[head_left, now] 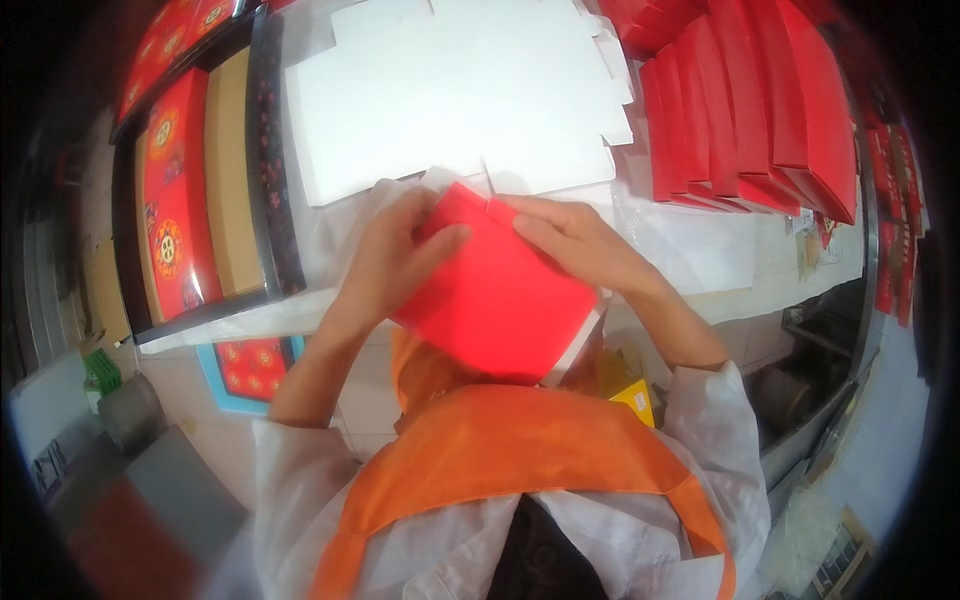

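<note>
Between my hands, just in front of the orange apron, is a red cardboard box (500,290), with a narrow white part along its lower right edge. My left hand (405,245) grips its left side, thumb lying on the red face and fingers out of sight behind. At the far right corner my right hand (565,235) pinches a small red flap, thumb on top. White flat card blanks (450,95) with notched edges lie stacked on the table just beyond both hands.
Several red boxes (735,110) stand in a row at the right of the table. To the left, a dark-framed tray (270,180) holds red patterned boxes (175,195) and brown board. Below the table edge, a blue-rimmed red patterned panel (255,368) shows near the floor.
</note>
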`<action>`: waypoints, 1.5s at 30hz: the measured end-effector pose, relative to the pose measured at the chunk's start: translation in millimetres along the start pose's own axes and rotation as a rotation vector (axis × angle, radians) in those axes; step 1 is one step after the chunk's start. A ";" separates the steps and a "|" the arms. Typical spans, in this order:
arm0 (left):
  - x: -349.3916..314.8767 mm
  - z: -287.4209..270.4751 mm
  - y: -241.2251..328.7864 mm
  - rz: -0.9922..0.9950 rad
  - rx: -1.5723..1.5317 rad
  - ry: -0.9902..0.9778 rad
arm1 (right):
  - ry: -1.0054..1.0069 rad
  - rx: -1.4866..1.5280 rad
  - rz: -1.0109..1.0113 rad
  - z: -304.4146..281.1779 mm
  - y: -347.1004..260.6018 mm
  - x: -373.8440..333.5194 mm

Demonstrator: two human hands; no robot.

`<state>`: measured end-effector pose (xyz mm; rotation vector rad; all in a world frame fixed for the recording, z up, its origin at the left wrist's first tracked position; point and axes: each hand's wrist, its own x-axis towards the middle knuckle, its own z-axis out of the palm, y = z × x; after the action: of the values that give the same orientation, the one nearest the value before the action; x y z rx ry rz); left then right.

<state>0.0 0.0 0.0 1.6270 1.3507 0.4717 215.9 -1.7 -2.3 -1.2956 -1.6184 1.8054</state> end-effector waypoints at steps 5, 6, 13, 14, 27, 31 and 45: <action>-3.3 4.1 1.5 0.046 -0.105 0.057 | 0.033 -0.020 -0.040 2.8 1.0 -0.8; -4.7 2.7 2.0 0.039 -0.105 0.047 | 0.044 -0.056 -0.054 5.2 0.8 -1.2; -6.8 -5.3 4.0 0.082 0.077 0.007 | 0.090 -0.199 -0.133 14.8 0.3 -2.5; -5.8 -5.2 3.6 0.081 0.088 0.002 | 0.092 -0.199 -0.134 14.6 1.0 -2.6; -5.2 -2.7 -6.4 -0.117 -0.241 -0.085 | -0.036 -0.188 -0.005 9.8 -11.5 -4.6; -3.6 -0.3 -5.6 -0.102 -0.245 -0.083 | -0.013 -0.234 -0.025 12.0 -9.8 -7.3; -7.1 4.0 -8.6 -0.061 -0.454 -0.085 | -0.150 -0.296 -0.044 9.2 -9.6 -10.0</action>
<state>-3.9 -8.5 -7.2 1.2152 1.1267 0.6151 210.7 -12.2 9.4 -1.2558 -2.0429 1.7199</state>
